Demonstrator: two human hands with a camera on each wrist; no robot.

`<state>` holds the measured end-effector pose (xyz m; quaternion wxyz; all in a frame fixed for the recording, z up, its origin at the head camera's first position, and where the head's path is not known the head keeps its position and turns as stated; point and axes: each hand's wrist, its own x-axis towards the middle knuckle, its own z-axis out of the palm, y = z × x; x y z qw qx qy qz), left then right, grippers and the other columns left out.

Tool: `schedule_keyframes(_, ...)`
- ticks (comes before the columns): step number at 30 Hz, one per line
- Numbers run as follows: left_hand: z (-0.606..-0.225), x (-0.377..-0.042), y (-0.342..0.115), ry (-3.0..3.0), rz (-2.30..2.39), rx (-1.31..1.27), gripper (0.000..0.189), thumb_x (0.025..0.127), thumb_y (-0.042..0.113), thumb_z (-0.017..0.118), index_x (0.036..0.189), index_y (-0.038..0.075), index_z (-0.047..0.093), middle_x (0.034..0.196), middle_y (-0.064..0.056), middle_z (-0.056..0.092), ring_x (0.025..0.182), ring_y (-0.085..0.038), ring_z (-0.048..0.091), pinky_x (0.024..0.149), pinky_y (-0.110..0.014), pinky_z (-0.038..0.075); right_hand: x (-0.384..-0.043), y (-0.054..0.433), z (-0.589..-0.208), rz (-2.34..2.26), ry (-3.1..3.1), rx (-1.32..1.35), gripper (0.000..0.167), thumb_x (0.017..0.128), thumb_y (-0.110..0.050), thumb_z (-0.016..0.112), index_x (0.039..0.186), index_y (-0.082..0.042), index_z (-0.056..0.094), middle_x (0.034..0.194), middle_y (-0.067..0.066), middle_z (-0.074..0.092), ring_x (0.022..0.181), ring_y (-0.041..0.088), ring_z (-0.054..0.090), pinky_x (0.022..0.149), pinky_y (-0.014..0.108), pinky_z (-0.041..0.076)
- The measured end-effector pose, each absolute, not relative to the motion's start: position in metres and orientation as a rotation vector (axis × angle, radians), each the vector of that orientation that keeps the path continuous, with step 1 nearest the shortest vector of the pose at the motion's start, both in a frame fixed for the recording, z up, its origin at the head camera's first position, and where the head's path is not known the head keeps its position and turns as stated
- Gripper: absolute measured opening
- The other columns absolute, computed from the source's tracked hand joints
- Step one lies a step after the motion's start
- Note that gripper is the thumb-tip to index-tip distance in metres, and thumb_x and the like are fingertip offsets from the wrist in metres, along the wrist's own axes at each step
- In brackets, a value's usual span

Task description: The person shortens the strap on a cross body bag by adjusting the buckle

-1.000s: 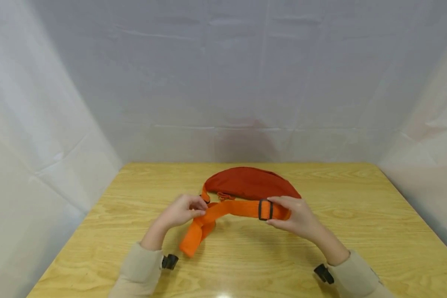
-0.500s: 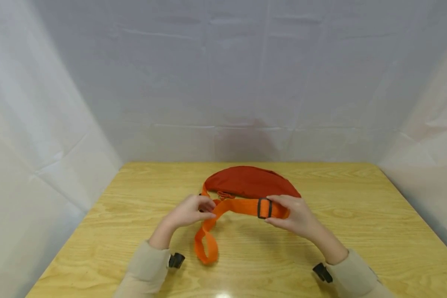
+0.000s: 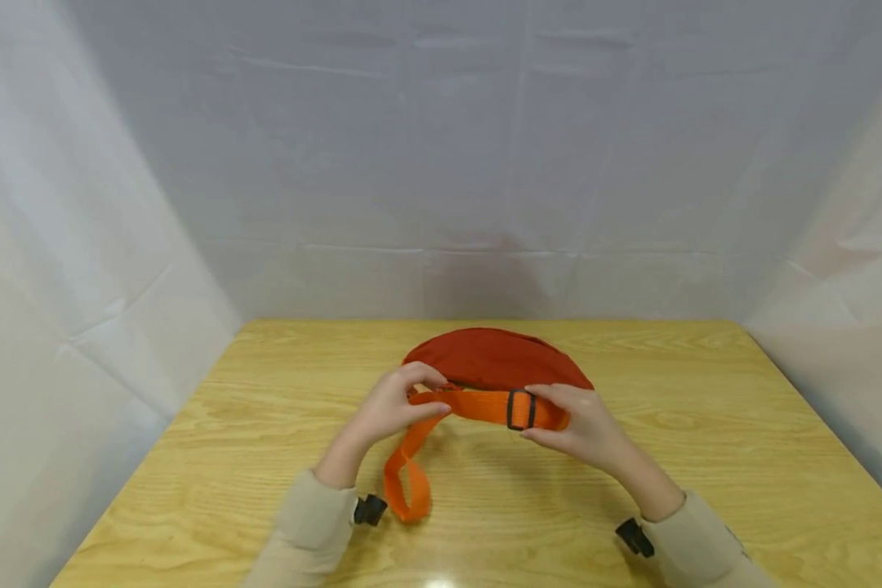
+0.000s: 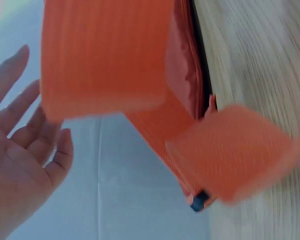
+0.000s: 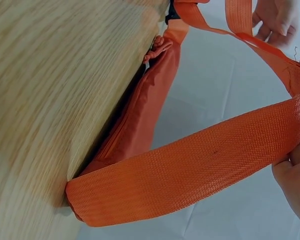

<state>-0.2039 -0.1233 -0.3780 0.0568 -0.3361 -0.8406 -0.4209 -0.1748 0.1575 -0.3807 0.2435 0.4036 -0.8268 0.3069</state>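
A red waist bag [image 3: 496,359] lies on the table, its orange webbing strap [image 3: 478,405] raised in front of it. My right hand [image 3: 584,425] pinches the strap at its black slide buckle [image 3: 511,410], thumb below and fingers above. Near the strap's left part is my left hand [image 3: 393,404], thumb and fingers spread apart around it. In the left wrist view that hand [image 4: 27,155] has relaxed fingers beside the webbing, not closed on it. A twisted loop of strap [image 3: 416,498] hangs below my left hand. The right wrist view shows the strap [image 5: 190,170] running from the bag's end to my right fingers.
The wooden table [image 3: 706,425] has pale sheeting [image 3: 485,163] behind it and at both sides. A knotted cord [image 5: 161,47] sits at the bag's zipper. Another small black buckle [image 4: 200,201] is on the strap near the bag's left end.
My left hand has moved right and slightly up along the strap, its thumb and fingers now wider apart. The strap's hanging end has swung right into a loop. My right hand stays almost still.
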Motion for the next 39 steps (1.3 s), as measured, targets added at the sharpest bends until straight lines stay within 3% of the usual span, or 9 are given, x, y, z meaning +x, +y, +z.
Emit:
schedule_keyframes(4,-0.379,-0.203,-0.113,-2.435,-1.271,-1.070,0.031,0.075,0.019,0.071,0.103,0.010,0.062,0.101,0.000,0.058,0.090,-0.013,0.053,0.074,-0.033,0.045,-0.175,0.157,-0.381,0.834,-2.263,1.092,0.052,0.059,-0.013,0.082,0.103,0.004,0.061,0.091,0.011,0.064,0.077,0.018,0.060,0.059,0.026,0.049)
schedule_keyframes(11,-0.380,-0.201,-0.095,-2.273,-1.272,-1.202,0.041,0.073,0.015,0.072,0.109,0.004,0.059,0.106,-0.007,0.057,0.096,-0.023,0.053,0.081,-0.031,0.044,-0.176,0.156,-0.381,0.825,-2.251,1.105,0.051,0.058,-0.014,0.082,0.102,0.003,0.062,0.091,0.011,0.064,0.076,0.017,0.059,0.058,0.025,0.049)
schedule_keyframes(21,-0.380,-0.201,-0.075,-2.279,-1.162,-1.346,0.049,0.073,0.020,0.072,0.114,0.001,0.054,0.109,-0.007,0.055,0.099,-0.018,0.053,0.082,-0.025,0.043,-0.178,0.155,-0.380,0.823,-2.240,1.141,0.051,0.060,-0.014,0.082,0.103,0.003,0.061,0.093,0.012,0.064,0.078,0.020,0.060,0.060,0.026,0.050)
schedule_keyframes(39,-0.381,-0.197,-0.065,-2.341,-1.097,-1.365,0.053,0.072,0.020,0.074,0.117,0.002,0.054,0.110,-0.006,0.055,0.100,-0.014,0.051,0.083,-0.021,0.042,-0.180,0.152,-0.380,0.906,-2.209,1.198,0.048,0.061,-0.011,0.080,0.103,0.005,0.061,0.094,0.012,0.064,0.080,0.021,0.061,0.062,0.028,0.050)
